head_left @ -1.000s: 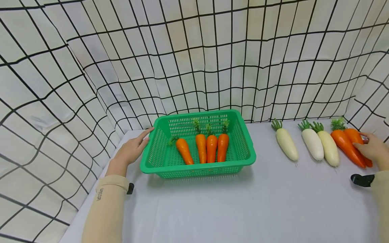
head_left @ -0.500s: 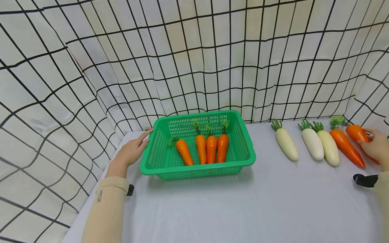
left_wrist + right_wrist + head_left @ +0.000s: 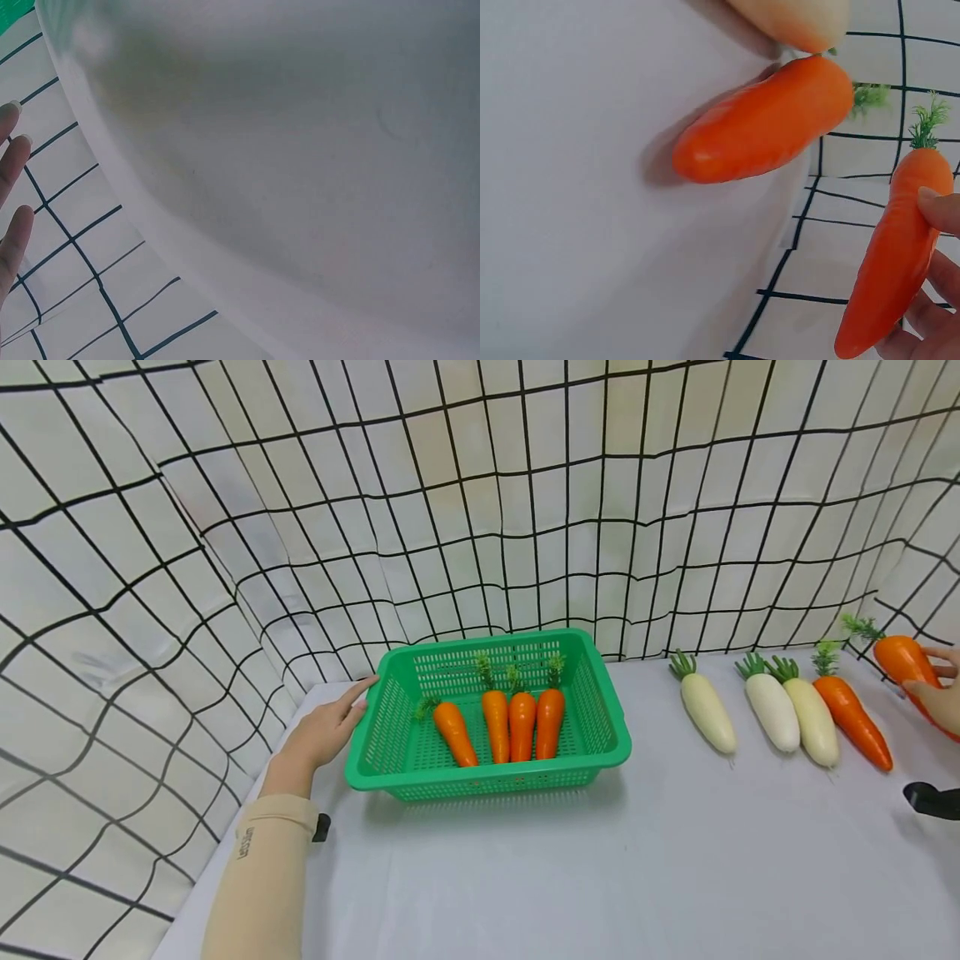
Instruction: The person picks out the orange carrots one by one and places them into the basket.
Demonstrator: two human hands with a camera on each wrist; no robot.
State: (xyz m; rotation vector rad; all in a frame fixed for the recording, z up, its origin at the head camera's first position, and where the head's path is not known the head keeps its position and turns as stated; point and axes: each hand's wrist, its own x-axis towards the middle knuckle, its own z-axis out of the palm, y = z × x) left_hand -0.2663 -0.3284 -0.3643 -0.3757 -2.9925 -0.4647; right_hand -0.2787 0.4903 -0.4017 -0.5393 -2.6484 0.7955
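Note:
At the right edge of the head view my right hand point(image 3: 947, 685) grips an orange carrot point(image 3: 903, 660) with a green leafy top, raised off the table. In the right wrist view the thumb and fingers are round this carrot point(image 3: 900, 247). Another carrot point(image 3: 853, 718) lies on the table just left of it. My left hand point(image 3: 326, 731) rests its extended fingertips against the left rim of a green plastic basket point(image 3: 491, 783). Several carrots point(image 3: 522, 727) lie inside that basket. Only a few left fingers point(image 3: 15, 169) show in the left wrist view.
Three white radishes lie between basket and carrot: a left one point(image 3: 708, 714), a middle one point(image 3: 772, 714) and a right one point(image 3: 813, 727). A white wall with black grid netting point(image 3: 525, 502) encloses the back and sides of the white table point(image 3: 525, 885).
My right hand has lifted one carrot off the table and drawn it right, apart from the carrot beside it. The left hand and basket have stayed in place.

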